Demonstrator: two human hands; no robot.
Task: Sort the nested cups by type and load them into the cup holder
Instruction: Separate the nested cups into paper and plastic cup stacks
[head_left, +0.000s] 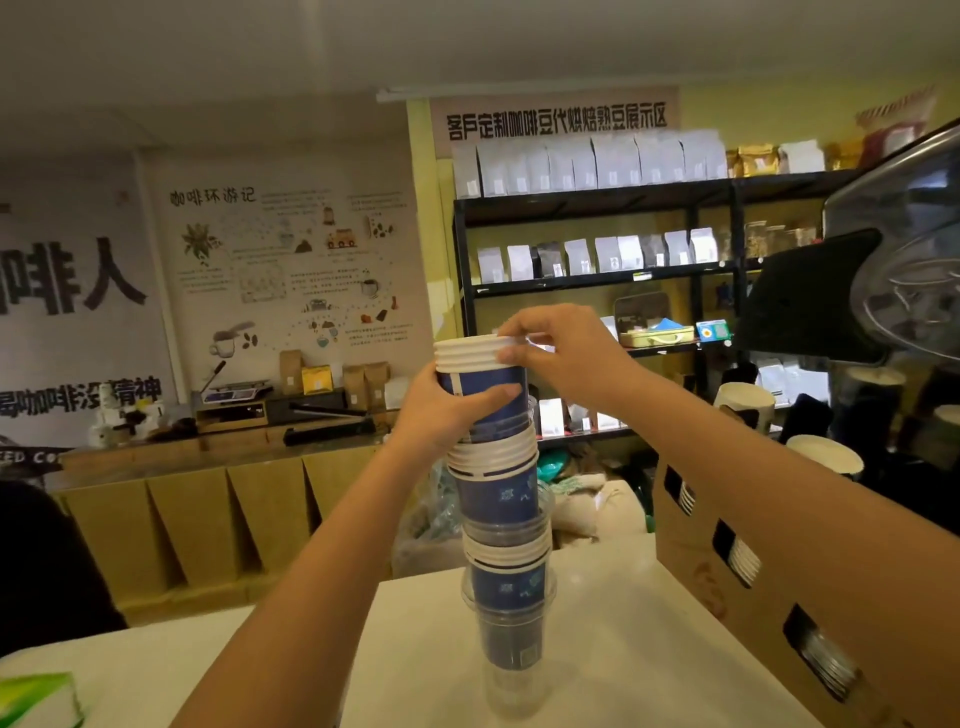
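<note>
Fingers (511, 332) of the right hand (566, 353) pinch the cup stack's (498, 499) top rim, left hand (447, 410) wrapped just below; printing unreadable, white bench (597, 649) open around it.

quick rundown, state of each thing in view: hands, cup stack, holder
left hand: wrapped around the upper blue paper cups, steadying the stack
right hand: pinching the top cup's white rim
cup stack: upright on the white counter, blue paper cups and clear plastic cups mixed, still nested
cardboard cup holder: lying on the counter at right, cup rims showing through its slots
</note>
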